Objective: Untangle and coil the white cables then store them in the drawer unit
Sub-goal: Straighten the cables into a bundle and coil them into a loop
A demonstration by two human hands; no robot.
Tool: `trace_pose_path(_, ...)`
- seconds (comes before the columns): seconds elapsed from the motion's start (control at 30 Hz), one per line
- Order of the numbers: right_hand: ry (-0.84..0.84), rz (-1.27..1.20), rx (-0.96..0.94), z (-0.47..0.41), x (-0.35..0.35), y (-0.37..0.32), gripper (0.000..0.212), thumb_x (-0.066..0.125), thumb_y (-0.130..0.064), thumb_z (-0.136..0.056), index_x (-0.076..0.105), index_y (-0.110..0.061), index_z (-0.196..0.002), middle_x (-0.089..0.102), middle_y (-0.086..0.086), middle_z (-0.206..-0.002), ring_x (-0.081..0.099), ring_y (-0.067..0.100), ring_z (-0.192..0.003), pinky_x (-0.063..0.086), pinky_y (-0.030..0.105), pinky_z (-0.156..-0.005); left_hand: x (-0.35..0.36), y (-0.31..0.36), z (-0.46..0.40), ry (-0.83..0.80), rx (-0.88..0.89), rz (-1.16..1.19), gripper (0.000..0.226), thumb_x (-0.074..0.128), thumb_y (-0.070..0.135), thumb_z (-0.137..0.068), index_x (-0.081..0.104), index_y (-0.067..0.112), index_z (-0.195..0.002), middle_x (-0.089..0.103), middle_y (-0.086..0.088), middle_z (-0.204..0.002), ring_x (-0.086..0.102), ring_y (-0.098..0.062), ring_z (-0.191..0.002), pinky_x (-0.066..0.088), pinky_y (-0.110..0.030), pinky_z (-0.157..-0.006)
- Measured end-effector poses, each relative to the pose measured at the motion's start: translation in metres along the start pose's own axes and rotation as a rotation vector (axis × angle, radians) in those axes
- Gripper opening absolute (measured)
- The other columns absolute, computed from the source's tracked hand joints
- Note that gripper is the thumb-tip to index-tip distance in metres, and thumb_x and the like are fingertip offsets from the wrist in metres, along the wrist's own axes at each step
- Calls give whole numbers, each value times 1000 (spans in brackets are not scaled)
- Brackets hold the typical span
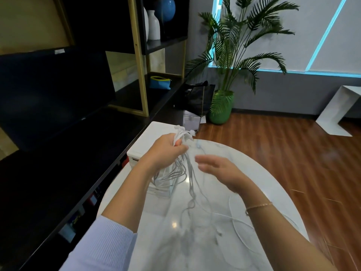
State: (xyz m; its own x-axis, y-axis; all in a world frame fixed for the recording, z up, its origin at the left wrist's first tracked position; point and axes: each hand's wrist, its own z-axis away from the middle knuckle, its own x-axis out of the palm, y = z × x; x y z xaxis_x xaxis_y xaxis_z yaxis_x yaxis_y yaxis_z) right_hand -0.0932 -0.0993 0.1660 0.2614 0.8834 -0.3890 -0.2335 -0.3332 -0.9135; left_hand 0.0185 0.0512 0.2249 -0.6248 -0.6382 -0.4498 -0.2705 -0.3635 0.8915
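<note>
Left hand: the left hand (166,151) is up over the tabletop (254,173), fingers curled tight round a bunch of white cables (188,173), plug ends poking out above the fist.
Right hand: the right hand (216,169) hovers just beside the bunch, fingers loosely spread, holding nothing; blurred, so I cannot tell if a fingertip touches a strand.
White cables: they hang from the fist in a tangled sheaf, tails trailing in loose loops across the marble tabletop toward the near edge.
Drawer unit: the white drawer unit (148,141) stands at the far left of the tabletop, behind the left hand.
Clear box: a clear box (162,189) sits under the left wrist, cables draped into it.
</note>
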Motion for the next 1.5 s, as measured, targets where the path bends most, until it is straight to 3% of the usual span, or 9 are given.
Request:
trace_pose_path(0.13,22,59,-220,-6,17,-37,27,54,-9,-91,65,-33,-89,66,-8,-85,59,6,-83,46,17,-80,8,1,2,-35,11,-29,21,60,20,-87,48,19,-69,52,3,-69,47,-14,-66,37,-26,-59)
trace_pose_path(0.27,24,-31,-152,-6,29,-26,18,48,-13,-96,63,-20,-89,56,-3,-66,51,11,-63,45,18,-63,8,-3,3,-2,-15,-23,25,59,20,-88,44,19,-68,46,3,-65,41,-11,-58,32,-24,-53)
trace_pose_path(0.4,29,-247,-9,3,35,-3,23,46,-24,-98,67,-22,-87,37,-6,-56,31,7,-49,27,18,-46,-2,-5,-4,76,-53,24,28,57,24,-90,41,20,-68,38,3,-65,35,-11,-55,30,-25,-52)
trace_pose_path(0.57,94,-150,59,13,22,31,25,53,-29,-94,71,-16,-84,44,0,-60,36,11,-56,33,19,-52,4,-7,-5,108,-53,57,32,56,22,-90,37,19,-65,35,2,-61,33,-13,-54,29,-27,-52)
trace_pose_path(0.77,50,-195,152,25,6,75,17,55,-4,-91,71,-8,-85,67,-6,-73,48,14,-61,44,19,-61,0,-15,-7,109,-86,98,36,57,24,-90,31,19,-65,30,3,-59,26,-13,-51,24,-28,-51)
trace_pose_path(0.97,121,61,266,30,2,93,27,57,-30,-92,71,-17,-73,49,-4,-54,40,9,-53,35,17,-55,5,-21,-5,119,-121,120,39,56,21,-90,29,18,-62,31,-1,-62,26,-14,-51,25,-30,-51)
trace_pose_path(1.3,117,-37,222,32,9,101,11,62,-12,-88,72,-12,-84,72,5,-80,67,12,-67,51,19,-71,2,-18,-4,107,-76,136,41,57,19,-90,27,20,-62,29,1,-59,25,-13,-49,24,-27,-49)
trace_pose_path(1.43,176,347,200,22,19,93,26,56,-21,-91,63,-23,-65,70,-3,-65,62,4,-56,44,11,-61,-8,-17,-8,160,-61,156,41,58,20,-88,26,21,-62,30,2,-60,24,-14,-49,24,-29,-50)
trace_pose_path(1.5,151,577,207,19,26,94,27,49,-25,-93,57,-22,-68,72,1,-74,65,13,-72,41,19,-68,-9,-15,-8,158,-47,147,41,58,20,-88,26,22,-62,30,2,-59,25,-13,-48,24,-30,-50)
